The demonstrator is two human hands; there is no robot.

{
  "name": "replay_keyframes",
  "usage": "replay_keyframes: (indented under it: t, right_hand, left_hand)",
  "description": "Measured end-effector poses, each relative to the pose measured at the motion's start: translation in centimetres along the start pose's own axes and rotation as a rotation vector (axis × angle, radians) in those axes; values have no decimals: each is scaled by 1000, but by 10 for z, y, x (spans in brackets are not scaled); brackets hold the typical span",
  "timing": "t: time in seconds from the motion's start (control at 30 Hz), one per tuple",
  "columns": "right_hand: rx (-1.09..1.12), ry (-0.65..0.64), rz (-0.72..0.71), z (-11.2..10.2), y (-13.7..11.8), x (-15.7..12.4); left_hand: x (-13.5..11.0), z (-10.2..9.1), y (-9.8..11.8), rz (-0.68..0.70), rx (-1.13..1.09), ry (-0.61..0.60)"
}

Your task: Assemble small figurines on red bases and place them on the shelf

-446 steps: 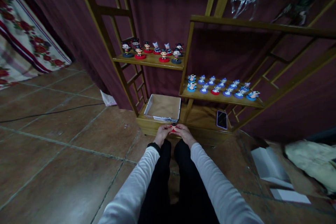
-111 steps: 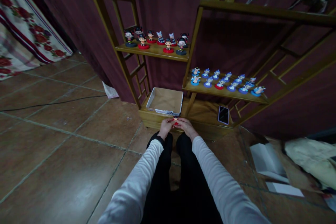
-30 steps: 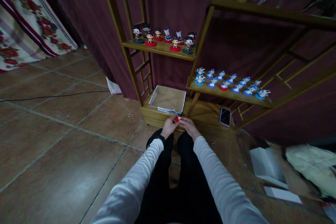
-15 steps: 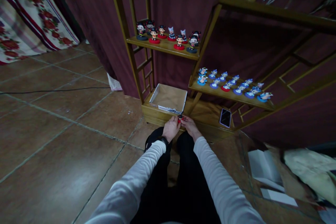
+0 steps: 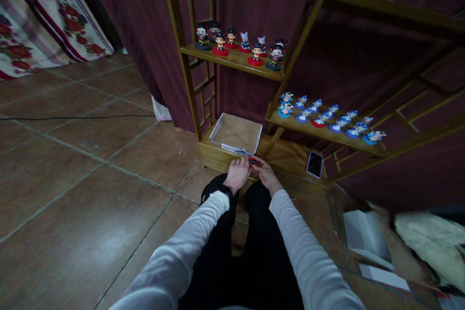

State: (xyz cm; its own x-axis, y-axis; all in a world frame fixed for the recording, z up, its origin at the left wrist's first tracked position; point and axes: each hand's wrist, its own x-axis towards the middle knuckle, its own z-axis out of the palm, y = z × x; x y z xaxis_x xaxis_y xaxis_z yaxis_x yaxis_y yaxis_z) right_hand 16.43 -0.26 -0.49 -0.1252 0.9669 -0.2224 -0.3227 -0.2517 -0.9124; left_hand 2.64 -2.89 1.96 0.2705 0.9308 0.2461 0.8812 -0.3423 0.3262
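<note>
My left hand [image 5: 238, 173] and my right hand [image 5: 263, 171] meet in front of my knees, both closed on a small figurine with a red base [image 5: 251, 161]. Just beyond them an open cardboard box [image 5: 236, 134] with nothing visible inside sits on the bottom board of a wooden shelf unit [image 5: 236, 60]. Several red and black based figurines [image 5: 240, 47] stand on the upper left shelf. Several blue figurines [image 5: 327, 117] stand in rows on the lower right shelf.
A phone [image 5: 314, 164] lies face up on the bottom board to the right of my hands. White papers [image 5: 366, 237] and a pale cloth [image 5: 432, 242] lie on the tiled floor at right. A black cable [image 5: 72, 117] crosses the floor at left, near a floral curtain [image 5: 39, 14].
My view has shifted to the left and closer to the shelf. Both hands have stayed together on the small figurine, turning it slightly near the box's front edge.
</note>
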Motion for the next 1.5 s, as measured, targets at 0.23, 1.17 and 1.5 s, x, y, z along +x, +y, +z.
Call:
replay_keyframes:
  t: [0.23, 1.17, 1.5]
  right_hand:
    - [16, 3, -1, 0, 0, 1]
    - [58, -11, 91, -2, 7, 7]
    - [75, 17, 75, 1, 6, 5]
  left_hand:
    - [3, -2, -2, 17, 10, -25]
    - [14, 14, -17, -292, -590, -104]
    - [24, 36, -33, -233, -892, -90]
